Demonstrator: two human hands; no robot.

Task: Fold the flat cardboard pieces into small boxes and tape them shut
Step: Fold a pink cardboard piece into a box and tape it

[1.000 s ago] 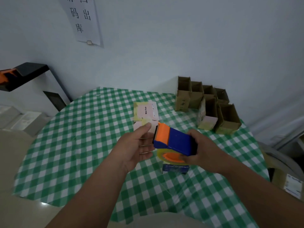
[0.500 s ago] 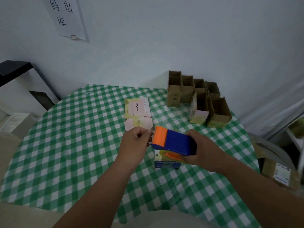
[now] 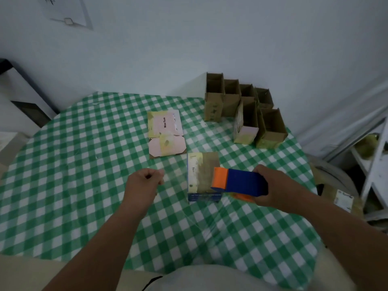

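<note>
moved: left hand (image 3: pixel 144 182) pulled away from the tape dispenser (image 3: pixel 241 182), fingers curled, maybe pinching tape, can't tell
right hand (image 3: pixel 270 189): gripping dispenser
box (image 3: pixel 202 177): on table between hands, under dispenser's nose

This is looking like a small packing or stockroom corner. A round table (image 3: pixel 63 185) in a green checked cloth is sitting against a bare wall (image 3: pixel 231 38), a printed notice (image 3: pixel 67 11) is hanging on it, folded cardboard boxes (image 3: pixel 241 108) are standing in a cluster, and white shelving (image 3: pixel 375 164) is showing at right.
</note>
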